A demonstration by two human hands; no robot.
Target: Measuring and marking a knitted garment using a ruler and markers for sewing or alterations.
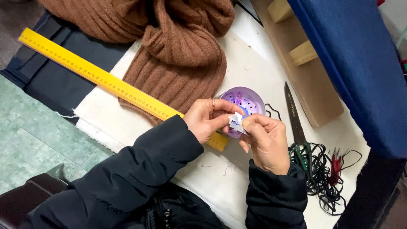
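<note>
My left hand [208,118] and my right hand [266,142] meet over the white table, both pinching a small white piece [235,122] with a bit of blue behind it. A ring sits on a finger of the left hand. Just beyond the fingers lies a round purple container [246,100] with small pins or beads inside. Both arms wear dark padded sleeves.
A long yellow ruler [97,76] runs diagonally under my left wrist. A brown knitted garment [182,55] lies at the back. Scissors [293,114] and a tangle of dark cord [322,174] rest to the right. A wooden board [305,72] and blue fabric [360,63] stand along the right.
</note>
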